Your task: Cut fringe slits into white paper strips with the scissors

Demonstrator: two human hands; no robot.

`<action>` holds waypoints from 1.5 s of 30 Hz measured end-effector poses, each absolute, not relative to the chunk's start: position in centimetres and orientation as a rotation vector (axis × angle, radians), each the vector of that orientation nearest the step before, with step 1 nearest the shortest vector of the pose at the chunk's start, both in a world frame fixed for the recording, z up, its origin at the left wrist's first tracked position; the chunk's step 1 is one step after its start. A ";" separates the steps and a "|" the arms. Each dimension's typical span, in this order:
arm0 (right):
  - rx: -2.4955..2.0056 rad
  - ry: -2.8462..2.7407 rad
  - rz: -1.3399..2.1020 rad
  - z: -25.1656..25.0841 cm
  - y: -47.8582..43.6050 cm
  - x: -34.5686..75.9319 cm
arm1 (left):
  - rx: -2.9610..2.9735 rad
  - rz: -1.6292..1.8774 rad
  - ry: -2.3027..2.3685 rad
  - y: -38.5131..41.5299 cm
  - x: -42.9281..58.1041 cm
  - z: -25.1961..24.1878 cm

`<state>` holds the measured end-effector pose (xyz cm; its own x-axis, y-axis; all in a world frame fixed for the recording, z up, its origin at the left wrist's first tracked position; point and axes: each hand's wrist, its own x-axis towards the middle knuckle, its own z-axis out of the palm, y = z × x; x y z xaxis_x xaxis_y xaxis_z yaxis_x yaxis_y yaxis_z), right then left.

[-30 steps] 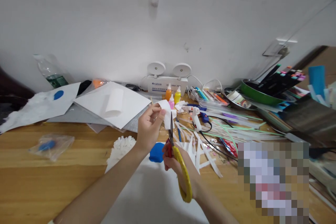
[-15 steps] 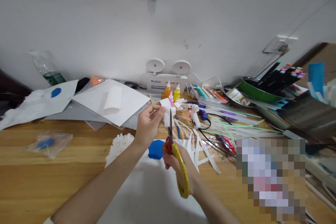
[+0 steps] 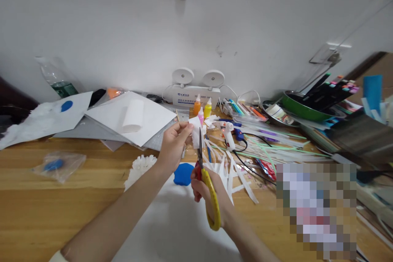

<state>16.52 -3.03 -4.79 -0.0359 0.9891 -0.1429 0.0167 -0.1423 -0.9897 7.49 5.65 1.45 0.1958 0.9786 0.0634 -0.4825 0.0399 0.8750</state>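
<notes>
Between thumb and fingers, my left hand (image 3: 173, 145) pinches a small piece of white paper (image 3: 197, 133). My right hand (image 3: 211, 188) is closed round a pair of scissors (image 3: 211, 198) with yellow and red handles. The blades point up and away, right at the paper's edge; whether they are cutting into it I cannot tell. Under both hands lies a white sheet (image 3: 172, 221) bearing a flat blue clay shape (image 3: 183, 174). A clump of frilled white paper (image 3: 141, 168) covers its upper left corner.
Paper strips (image 3: 236, 172) and a white glue gun (image 3: 229, 135) with its cord lie to the right. Small paint bottles (image 3: 207, 108) stand behind. A paper roll (image 3: 133, 116) rests on sheets at left, near bagged blue clay (image 3: 53, 165). A green pan (image 3: 302, 106) holds markers.
The paper piece has tilted slightly in my left hand, which has turned a little. The scissors have hardly moved, and the whole view has shifted slightly.
</notes>
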 end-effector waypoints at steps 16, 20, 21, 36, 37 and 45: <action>-1.296 -1.166 1.348 -4.8 -3.3 16.3 | 0.724 1.103 0.603 5.9 7.6 1.6; -1.281 -1.197 1.344 -4.7 -3.4 16.4 | 0.665 1.080 0.584 5.8 7.6 1.9; -1.279 -1.209 1.333 -4.7 -3.4 16.4 | 0.649 1.073 0.576 5.8 7.6 2.0; -1.275 -1.286 1.313 -4.4 -3.7 16.3 | 0.484 1.056 0.490 5.5 7.4 2.6; -1.271 -1.288 1.319 -4.3 -3.7 16.3 | 0.483 1.058 0.484 5.5 7.3 2.7; -1.292 -1.305 1.309 -4.7 -3.7 16.2 | 0.556 1.068 0.474 5.6 7.4 2.5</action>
